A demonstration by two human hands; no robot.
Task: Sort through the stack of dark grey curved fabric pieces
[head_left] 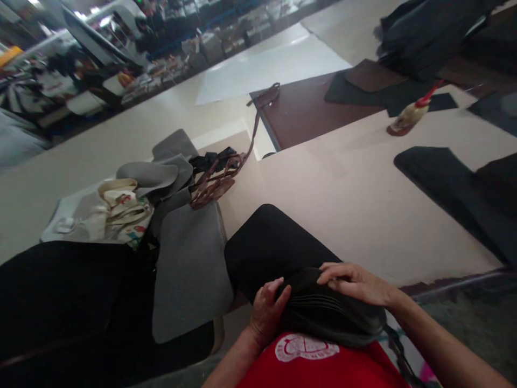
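1. Spanning the space at my front, the black layered piece (343, 312) lies against my red garment (266, 374), its stacked edges curving in parallel lines.
2. Its long axis slants from beside my left hand, away and to the left, down toward my body on the right. It thus lies mostly to the right of the left hand and passes beneath and on the body side of the right; both hands are close to its upper rim.
3. My right hand (357, 283) pinches that rim between thumb and fingertips, the back of the hand upward.
4. My left hand (269, 307) meets the left end with thumb and fingers parted; in this dark, blurred part I cannot tell whether it grips.
5. Just beyond both hands, a flat black panel (270, 237) with rounded corners rests on the pale table (343, 178).
6. To its left lie a grey panel (191, 269), tangled brown straps (214, 188) and a printed cloth bundle (129, 215).
7. Farther right are a red-nozzled bottle (407, 118), tilted in view, and dark sheets (448, 188); a brown sheet (311, 113) lies farther off.
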